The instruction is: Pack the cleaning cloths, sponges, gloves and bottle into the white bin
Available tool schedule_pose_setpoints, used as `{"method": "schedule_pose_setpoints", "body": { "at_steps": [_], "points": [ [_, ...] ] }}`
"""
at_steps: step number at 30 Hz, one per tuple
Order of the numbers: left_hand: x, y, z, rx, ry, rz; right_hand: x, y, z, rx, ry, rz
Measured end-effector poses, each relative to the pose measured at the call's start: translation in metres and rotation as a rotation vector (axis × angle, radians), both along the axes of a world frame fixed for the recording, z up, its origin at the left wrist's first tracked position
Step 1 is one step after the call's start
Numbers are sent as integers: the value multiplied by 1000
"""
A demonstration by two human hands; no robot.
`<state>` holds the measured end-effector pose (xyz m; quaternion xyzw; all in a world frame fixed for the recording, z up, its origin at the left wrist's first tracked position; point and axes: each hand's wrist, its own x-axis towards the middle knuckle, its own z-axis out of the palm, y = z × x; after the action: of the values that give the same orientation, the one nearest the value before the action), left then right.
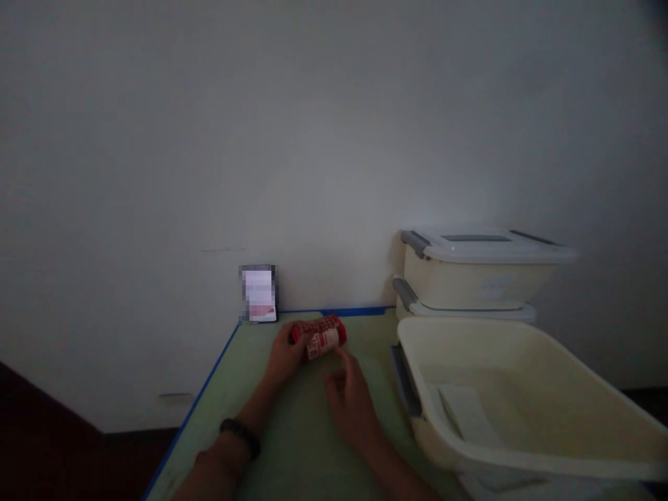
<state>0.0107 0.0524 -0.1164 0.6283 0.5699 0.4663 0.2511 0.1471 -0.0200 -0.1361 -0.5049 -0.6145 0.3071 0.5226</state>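
A red cylindrical container [318, 327] with a checked pattern lies tilted above the table's far part. On its near side is a pale label [324, 343] with red print. My left hand [286, 353] is closed around the container's left end, and a dark bracelet [240, 437] circles that wrist. Just below the label's right edge, my right hand [351, 396] has its index finger stretched towards it and the other fingers loosely curled. Whether that fingertip touches the container I cannot tell. The right hand holds nothing visible.
A phone [259, 293] with a lit screen leans against the wall behind the green table [292, 445], which has blue tape along its edges. To the right stands an open cream bin [470, 330] with a pale flat item inside. Lidded boxes [477, 282] are stacked behind it.
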Motion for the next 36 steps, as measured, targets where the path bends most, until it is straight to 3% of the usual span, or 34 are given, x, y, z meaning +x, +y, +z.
{"method": "schedule_pose_setpoints", "body": {
  "at_steps": [4,9,13,18,22,27,36],
  "points": [
    [-6,-24,6,-47,-43,7,2,0,4,-107,118,95],
    [-8,-62,14,-90,-27,-31,4,0,10,-79,209,177],
    [1,-77,17,-69,-10,-54,4,-3,14,-83,301,312],
    [7,-82,15,43,-9,-207,5,-3,11,-19,453,376],
    [0,-79,12,111,55,-284,6,-1,7,31,441,358],
    [-4,-73,11,149,89,-182,3,0,6,102,328,305],
    [-7,-71,10,212,200,-123,2,2,2,117,259,249]
  ]
}}
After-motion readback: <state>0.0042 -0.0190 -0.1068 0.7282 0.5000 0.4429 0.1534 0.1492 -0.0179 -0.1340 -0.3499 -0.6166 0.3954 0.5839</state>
